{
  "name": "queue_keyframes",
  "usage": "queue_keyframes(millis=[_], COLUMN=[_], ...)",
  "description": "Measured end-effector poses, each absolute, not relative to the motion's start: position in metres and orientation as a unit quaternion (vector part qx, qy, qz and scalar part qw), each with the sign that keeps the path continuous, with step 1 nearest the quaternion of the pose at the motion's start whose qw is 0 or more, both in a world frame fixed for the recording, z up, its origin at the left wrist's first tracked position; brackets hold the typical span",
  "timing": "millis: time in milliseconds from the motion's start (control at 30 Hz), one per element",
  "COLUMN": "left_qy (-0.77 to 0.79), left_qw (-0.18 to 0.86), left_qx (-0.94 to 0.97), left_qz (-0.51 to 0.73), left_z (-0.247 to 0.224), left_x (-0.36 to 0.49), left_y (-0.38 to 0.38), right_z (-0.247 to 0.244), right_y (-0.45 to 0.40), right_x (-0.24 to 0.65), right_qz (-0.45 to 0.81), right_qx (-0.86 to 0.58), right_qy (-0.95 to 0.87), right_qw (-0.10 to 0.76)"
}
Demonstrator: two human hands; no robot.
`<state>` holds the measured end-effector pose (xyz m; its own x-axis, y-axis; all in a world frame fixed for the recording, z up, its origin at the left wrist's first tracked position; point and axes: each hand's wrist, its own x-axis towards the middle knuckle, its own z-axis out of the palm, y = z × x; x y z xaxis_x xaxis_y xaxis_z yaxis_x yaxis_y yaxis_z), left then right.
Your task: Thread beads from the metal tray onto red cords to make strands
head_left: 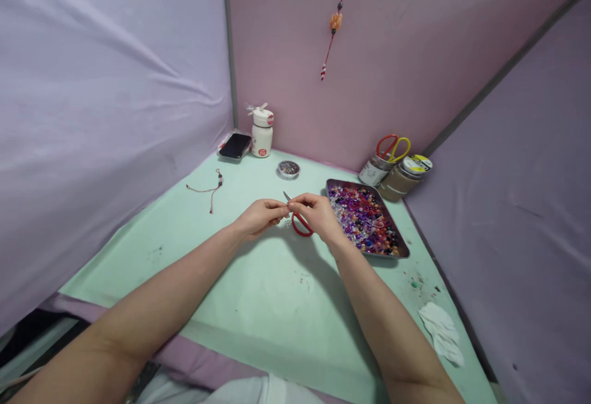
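My left hand (263, 216) and my right hand (316, 213) meet above the middle of the table, fingertips almost touching. Both are closed in a pinch; whatever sits between the fingers is too small to make out. Red-handled scissors (302, 225) show just behind and below the fingers, one blade tip poking out above them. Whether either hand touches the scissors I cannot tell. A few tiny clear beads (288, 222) lie close to the fingertips. To the right of my right hand is a metal tray (402, 251) full of purple, red, clear and dark beads.
Behind my hands stands a small round dish (289, 170) of beads. A knotted cord with beads (220, 182) lies at left. Along the back are a phone (236, 145), a white bottle (261, 136), a scissors jar (373, 171) and another jar (398, 182). A white cloth (442, 330) lies front right.
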<state>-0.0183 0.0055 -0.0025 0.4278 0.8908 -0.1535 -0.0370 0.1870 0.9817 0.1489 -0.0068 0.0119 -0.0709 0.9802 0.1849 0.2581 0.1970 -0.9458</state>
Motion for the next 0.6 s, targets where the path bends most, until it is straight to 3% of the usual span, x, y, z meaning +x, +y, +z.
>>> queue_keyframes(millis=[200, 600], left_qy=[0.374, 0.406], left_qw=[0.7, 0.64], left_qx=[0.472, 0.449], left_qz=[0.385, 0.474], left_z=[0.002, 0.001], left_x=[-0.017, -0.013], left_y=[0.005, 0.006], right_z=[0.013, 0.01], right_y=[-0.007, -0.012], right_x=[0.149, 0.136], right_qz=[0.444, 0.505], right_qx=[-0.489, -0.503], right_qy=[-0.569, -0.532], right_qw=[0.489, 0.457])
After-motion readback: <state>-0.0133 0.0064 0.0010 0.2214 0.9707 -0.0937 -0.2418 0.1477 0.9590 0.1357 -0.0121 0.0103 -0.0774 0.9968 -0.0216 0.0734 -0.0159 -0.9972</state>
